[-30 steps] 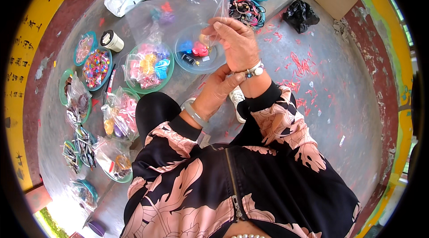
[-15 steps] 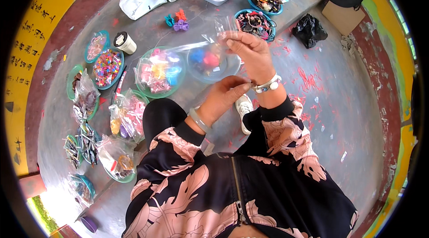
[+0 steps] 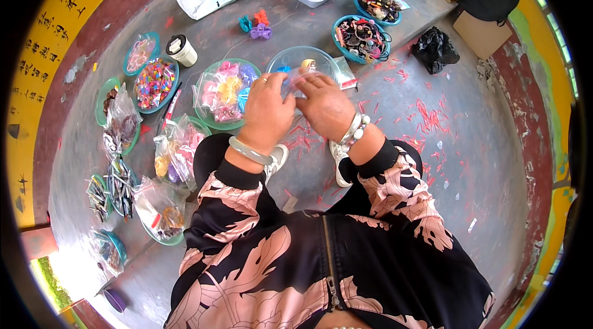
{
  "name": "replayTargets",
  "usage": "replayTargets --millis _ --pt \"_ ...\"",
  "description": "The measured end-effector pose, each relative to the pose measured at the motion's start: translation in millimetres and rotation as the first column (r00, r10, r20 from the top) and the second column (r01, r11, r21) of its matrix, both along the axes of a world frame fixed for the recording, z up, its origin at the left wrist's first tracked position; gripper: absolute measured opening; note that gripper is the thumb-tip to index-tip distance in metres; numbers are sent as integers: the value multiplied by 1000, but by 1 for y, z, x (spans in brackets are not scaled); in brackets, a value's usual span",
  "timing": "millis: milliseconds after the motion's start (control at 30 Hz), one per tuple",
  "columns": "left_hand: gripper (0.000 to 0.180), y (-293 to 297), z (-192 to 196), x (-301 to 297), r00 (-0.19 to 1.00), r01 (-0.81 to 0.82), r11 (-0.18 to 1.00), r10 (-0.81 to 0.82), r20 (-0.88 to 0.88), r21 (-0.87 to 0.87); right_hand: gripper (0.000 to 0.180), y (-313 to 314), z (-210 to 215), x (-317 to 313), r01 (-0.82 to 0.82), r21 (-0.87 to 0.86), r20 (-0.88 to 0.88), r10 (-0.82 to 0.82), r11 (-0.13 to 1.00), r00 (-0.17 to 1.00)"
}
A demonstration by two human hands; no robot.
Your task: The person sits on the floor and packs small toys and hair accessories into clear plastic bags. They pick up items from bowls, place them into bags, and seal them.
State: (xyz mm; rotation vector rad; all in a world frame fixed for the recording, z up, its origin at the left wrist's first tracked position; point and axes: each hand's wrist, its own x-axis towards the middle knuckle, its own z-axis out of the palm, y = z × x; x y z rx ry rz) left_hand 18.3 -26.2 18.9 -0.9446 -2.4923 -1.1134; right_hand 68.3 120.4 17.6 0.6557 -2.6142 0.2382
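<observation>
Both my hands are side by side over the near edge of a clear round bowl (image 3: 302,52), backs upward. My left hand (image 3: 269,112) has curled fingers, and my right hand (image 3: 329,105) bends its fingers toward it. Between their fingertips is a blurred, see-through clear plastic bag (image 3: 295,84), partly hidden by the fingers. Something blue and a pale-yellow item show inside the bowl. To the left, a green basin (image 3: 213,120) holds bagged pink, yellow and blue hair clips. A flat clear packet (image 3: 347,74) lies right of the bowl.
Basins of dark hair ties (image 3: 362,39) stand at the far right, near a black plastic bag (image 3: 435,50). Three claw clips (image 3: 260,31) and a lidded cup (image 3: 181,50) are farther back. Bagged goods (image 3: 162,208) line the left. Red scraps (image 3: 429,115) litter the floor.
The right hand has come down and toward me, and the left has moved leftward. The clear bag stretched out between them is now bunched low at the fingertips. The view has shifted slightly.
</observation>
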Motion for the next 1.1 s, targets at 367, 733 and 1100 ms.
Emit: replayTargets --millis 367,733,1100 --pt "13 -34 -2 -14 991 19 971 13 133 -238 13 -30 -21 14 -125 70 253 104 990 962" --pt "16 -41 -37 -18 975 200 845 -124 182 -497 17 -9 -4 -2 -55 -519 88 117 853 989" --pt "16 -20 -31 1 933 346 833 -255 254 -431 22 63 -177 -113 538 49 504 -486 842 714"
